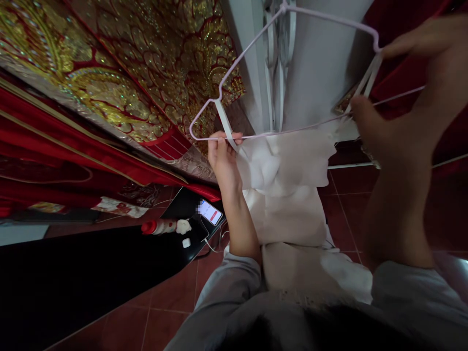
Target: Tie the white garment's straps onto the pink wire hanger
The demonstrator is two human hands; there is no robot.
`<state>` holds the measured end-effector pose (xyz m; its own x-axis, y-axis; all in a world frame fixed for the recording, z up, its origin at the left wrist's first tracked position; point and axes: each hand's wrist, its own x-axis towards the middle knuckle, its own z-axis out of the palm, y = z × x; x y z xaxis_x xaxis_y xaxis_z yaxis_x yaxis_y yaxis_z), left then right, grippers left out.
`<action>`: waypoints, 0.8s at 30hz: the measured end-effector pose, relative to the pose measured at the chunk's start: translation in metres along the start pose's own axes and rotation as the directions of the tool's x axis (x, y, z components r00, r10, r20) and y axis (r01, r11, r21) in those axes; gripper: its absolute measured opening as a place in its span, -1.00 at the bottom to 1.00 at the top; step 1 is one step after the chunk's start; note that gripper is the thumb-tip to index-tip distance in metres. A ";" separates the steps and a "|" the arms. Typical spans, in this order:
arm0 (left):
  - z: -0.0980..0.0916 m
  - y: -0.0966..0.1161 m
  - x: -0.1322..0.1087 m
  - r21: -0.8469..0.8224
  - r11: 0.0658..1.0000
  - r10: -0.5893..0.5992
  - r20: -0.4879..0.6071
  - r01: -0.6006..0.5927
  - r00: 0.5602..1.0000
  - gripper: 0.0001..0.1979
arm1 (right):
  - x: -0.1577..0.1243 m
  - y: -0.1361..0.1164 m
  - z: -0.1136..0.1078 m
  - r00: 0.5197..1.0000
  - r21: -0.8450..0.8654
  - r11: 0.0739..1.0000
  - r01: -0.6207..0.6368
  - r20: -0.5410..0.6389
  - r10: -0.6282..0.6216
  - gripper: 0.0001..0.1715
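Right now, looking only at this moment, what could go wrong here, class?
The left strap might slip off the pink hanger if the left hand tugs it. The right strap, at the fingers of the right hand, could come loose too. The phone, near the edge of the black table, might get knocked off.

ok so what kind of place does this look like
Possibly a costume or formalwear dressing room or shop, though I can't be sure: there's an ornate red-and-gold garment on the left and a white garment strapped to a pink hanger.
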<state>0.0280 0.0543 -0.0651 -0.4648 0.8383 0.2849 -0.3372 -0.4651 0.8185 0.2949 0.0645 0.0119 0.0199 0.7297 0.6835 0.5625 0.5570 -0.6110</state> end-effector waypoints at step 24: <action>-0.021 0.056 0.019 0.094 0.972 0.232 -0.235 -0.216 0.944 -0.84 | -0.077 0.002 0.093 0.992 0.031 0.991 0.128 0.016 -0.128 -0.93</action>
<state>-0.0168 0.0384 -0.0241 -0.7094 0.6164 0.3419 -0.1506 -0.6063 0.7808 0.2175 0.0464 -0.0793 -0.0657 0.6586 0.7496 0.5341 0.6578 -0.5311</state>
